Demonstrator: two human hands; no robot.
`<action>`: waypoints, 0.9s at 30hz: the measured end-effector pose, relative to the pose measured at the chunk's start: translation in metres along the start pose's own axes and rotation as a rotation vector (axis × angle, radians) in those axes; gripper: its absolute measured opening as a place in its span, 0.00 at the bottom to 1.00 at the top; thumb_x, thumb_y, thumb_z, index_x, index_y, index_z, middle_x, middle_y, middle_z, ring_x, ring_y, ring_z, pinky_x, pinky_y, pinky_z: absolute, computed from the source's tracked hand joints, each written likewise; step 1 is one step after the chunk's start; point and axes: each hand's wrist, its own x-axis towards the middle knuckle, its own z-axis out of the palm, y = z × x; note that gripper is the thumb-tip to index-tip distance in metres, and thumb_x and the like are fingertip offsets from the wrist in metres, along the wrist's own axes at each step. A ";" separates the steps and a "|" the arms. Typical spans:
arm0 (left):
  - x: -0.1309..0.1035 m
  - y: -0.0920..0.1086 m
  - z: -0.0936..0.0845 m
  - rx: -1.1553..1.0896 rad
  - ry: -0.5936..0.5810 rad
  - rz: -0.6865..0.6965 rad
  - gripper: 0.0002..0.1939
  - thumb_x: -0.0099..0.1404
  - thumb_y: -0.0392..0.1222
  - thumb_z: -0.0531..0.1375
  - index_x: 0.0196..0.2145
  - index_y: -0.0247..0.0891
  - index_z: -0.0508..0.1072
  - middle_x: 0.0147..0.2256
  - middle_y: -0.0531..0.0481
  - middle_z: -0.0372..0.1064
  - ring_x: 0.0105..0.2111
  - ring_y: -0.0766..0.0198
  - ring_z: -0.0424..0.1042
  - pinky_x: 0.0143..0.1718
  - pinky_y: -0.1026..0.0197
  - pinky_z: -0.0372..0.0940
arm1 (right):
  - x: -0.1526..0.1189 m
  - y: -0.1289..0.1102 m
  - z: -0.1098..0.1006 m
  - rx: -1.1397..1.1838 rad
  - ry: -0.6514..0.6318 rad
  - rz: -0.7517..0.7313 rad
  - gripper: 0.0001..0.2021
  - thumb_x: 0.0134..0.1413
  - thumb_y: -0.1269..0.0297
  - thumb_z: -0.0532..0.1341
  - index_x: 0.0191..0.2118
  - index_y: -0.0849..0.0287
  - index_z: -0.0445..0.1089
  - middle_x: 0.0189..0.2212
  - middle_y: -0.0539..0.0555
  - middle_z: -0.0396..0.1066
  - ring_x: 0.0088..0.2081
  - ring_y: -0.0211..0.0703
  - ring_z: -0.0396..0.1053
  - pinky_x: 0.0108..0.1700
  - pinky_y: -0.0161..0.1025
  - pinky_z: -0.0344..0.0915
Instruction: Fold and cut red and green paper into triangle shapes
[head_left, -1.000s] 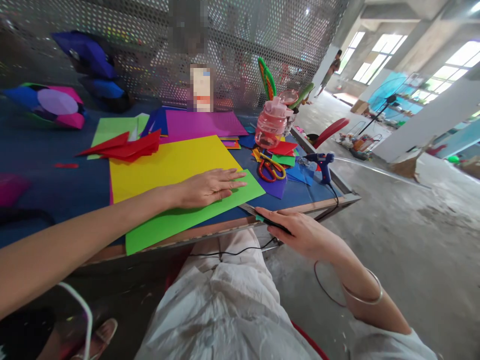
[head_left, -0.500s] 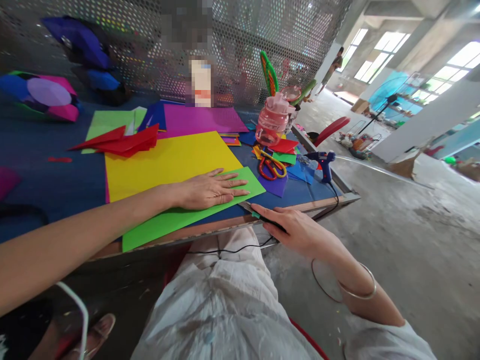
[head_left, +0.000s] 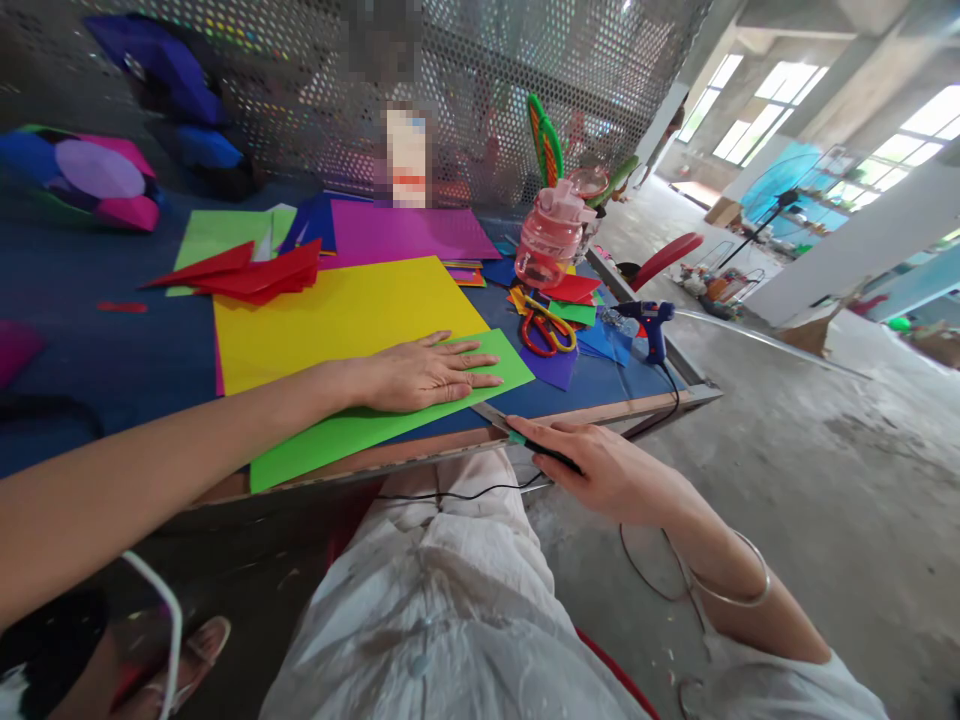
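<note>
My left hand (head_left: 420, 375) lies flat with fingers spread on a folded green sheet (head_left: 330, 440), pressing it against the table. The green sheet sits partly over a large yellow sheet (head_left: 345, 310), and its lower left corner reaches past the table's front edge. In my right hand (head_left: 600, 460) is a utility knife (head_left: 517, 430) with a dark handle. Its blade points up and left, with the tip at the fold edge of the green sheet just below my left fingers. Whether the tip is inside the fold I cannot tell.
Red folded pieces (head_left: 255, 272) and a purple sheet (head_left: 412, 230) lie behind the yellow one. To the right are scissors (head_left: 551, 328), a pink bottle (head_left: 551, 240) and a blue glue gun (head_left: 651, 322) with a cord. A perforated metal panel (head_left: 480, 110) stands at the back.
My right hand has shifted slightly down and right with the knife, and more of the blade shows. My left hand stays flat on the green sheet.
</note>
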 end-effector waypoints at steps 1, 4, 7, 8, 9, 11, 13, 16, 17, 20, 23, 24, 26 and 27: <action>0.000 0.000 0.000 0.002 -0.001 0.001 0.28 0.82 0.58 0.41 0.74 0.64 0.59 0.79 0.59 0.46 0.80 0.57 0.39 0.78 0.41 0.30 | 0.000 -0.001 -0.001 -0.001 -0.006 0.017 0.28 0.77 0.63 0.52 0.78 0.56 0.56 0.65 0.60 0.75 0.64 0.57 0.75 0.62 0.55 0.74; 0.000 -0.001 0.001 0.005 -0.001 0.002 0.27 0.82 0.58 0.41 0.74 0.64 0.58 0.79 0.59 0.45 0.80 0.58 0.38 0.78 0.42 0.29 | 0.002 -0.005 -0.003 -0.024 -0.015 0.027 0.29 0.78 0.63 0.52 0.78 0.57 0.55 0.62 0.60 0.77 0.62 0.57 0.77 0.61 0.54 0.74; 0.000 -0.002 0.002 0.007 -0.002 0.003 0.28 0.82 0.58 0.40 0.74 0.64 0.58 0.79 0.59 0.45 0.80 0.58 0.38 0.78 0.42 0.29 | 0.004 -0.006 -0.003 -0.044 -0.008 0.020 0.29 0.77 0.63 0.52 0.78 0.58 0.55 0.60 0.61 0.79 0.59 0.57 0.78 0.58 0.54 0.76; 0.000 -0.002 0.002 0.008 -0.002 0.004 0.28 0.82 0.58 0.40 0.74 0.64 0.58 0.79 0.60 0.45 0.80 0.58 0.38 0.78 0.42 0.29 | 0.004 -0.006 -0.002 -0.043 0.002 0.018 0.29 0.77 0.64 0.52 0.78 0.57 0.56 0.60 0.61 0.79 0.59 0.57 0.79 0.58 0.53 0.76; 0.000 -0.002 0.002 0.008 -0.002 0.005 0.28 0.82 0.58 0.40 0.74 0.64 0.58 0.79 0.60 0.45 0.80 0.58 0.38 0.78 0.43 0.29 | 0.004 -0.006 -0.001 -0.035 0.016 0.015 0.29 0.77 0.64 0.53 0.78 0.57 0.56 0.61 0.61 0.79 0.59 0.57 0.79 0.57 0.53 0.77; 0.001 -0.003 0.002 0.008 0.000 0.007 0.28 0.82 0.59 0.40 0.74 0.64 0.58 0.79 0.60 0.45 0.80 0.58 0.38 0.78 0.43 0.29 | 0.004 -0.005 0.003 -0.006 0.038 0.009 0.29 0.76 0.64 0.54 0.78 0.56 0.57 0.62 0.60 0.77 0.60 0.57 0.78 0.57 0.53 0.78; 0.000 -0.003 0.003 0.006 0.004 0.006 0.28 0.82 0.59 0.40 0.74 0.64 0.58 0.79 0.60 0.45 0.80 0.57 0.38 0.78 0.43 0.29 | 0.003 -0.004 0.007 0.027 0.041 0.012 0.28 0.77 0.65 0.53 0.78 0.57 0.57 0.64 0.60 0.76 0.61 0.58 0.77 0.59 0.54 0.77; 0.000 -0.002 0.002 -0.001 0.011 0.005 0.28 0.82 0.59 0.40 0.74 0.64 0.58 0.79 0.60 0.45 0.80 0.57 0.38 0.78 0.43 0.30 | 0.001 -0.004 0.010 0.054 0.046 0.014 0.28 0.77 0.64 0.52 0.78 0.59 0.56 0.65 0.62 0.74 0.62 0.59 0.76 0.62 0.56 0.76; -0.001 -0.002 0.003 -0.004 0.014 0.004 0.28 0.82 0.59 0.40 0.74 0.63 0.58 0.79 0.60 0.45 0.80 0.57 0.38 0.78 0.43 0.30 | 0.001 -0.004 0.011 0.058 0.055 0.010 0.28 0.77 0.64 0.52 0.78 0.58 0.56 0.65 0.62 0.74 0.62 0.59 0.76 0.62 0.56 0.76; 0.000 -0.002 0.003 -0.015 0.029 -0.004 0.29 0.82 0.59 0.41 0.75 0.61 0.56 0.79 0.58 0.46 0.80 0.57 0.39 0.78 0.43 0.30 | 0.000 -0.005 0.010 0.053 0.076 0.012 0.28 0.78 0.63 0.52 0.78 0.57 0.56 0.64 0.62 0.76 0.61 0.58 0.77 0.60 0.56 0.77; -0.001 -0.002 0.003 -0.028 0.069 -0.021 0.30 0.81 0.58 0.42 0.76 0.57 0.55 0.79 0.57 0.43 0.80 0.56 0.41 0.79 0.44 0.32 | -0.002 -0.005 0.009 0.029 0.078 0.045 0.28 0.78 0.63 0.52 0.78 0.58 0.55 0.62 0.63 0.77 0.59 0.60 0.78 0.58 0.57 0.77; -0.001 -0.001 0.004 -0.032 0.090 -0.029 0.31 0.81 0.58 0.42 0.77 0.55 0.54 0.80 0.56 0.41 0.80 0.56 0.41 0.79 0.45 0.34 | -0.002 -0.005 0.009 0.022 0.075 0.059 0.28 0.78 0.63 0.52 0.78 0.58 0.55 0.61 0.63 0.77 0.59 0.60 0.78 0.58 0.57 0.77; -0.002 -0.001 0.004 -0.042 0.143 -0.055 0.33 0.81 0.59 0.43 0.78 0.50 0.51 0.80 0.53 0.40 0.79 0.56 0.43 0.79 0.48 0.38 | -0.002 -0.005 0.009 0.013 0.075 0.079 0.29 0.78 0.63 0.51 0.78 0.58 0.55 0.61 0.63 0.78 0.59 0.60 0.78 0.58 0.57 0.76; -0.003 -0.001 0.005 -0.046 0.172 -0.075 0.35 0.80 0.59 0.42 0.79 0.47 0.49 0.80 0.51 0.40 0.79 0.55 0.45 0.78 0.50 0.40 | -0.002 -0.004 0.009 0.012 0.078 0.085 0.29 0.78 0.63 0.51 0.78 0.58 0.55 0.60 0.64 0.78 0.59 0.60 0.78 0.58 0.57 0.76</action>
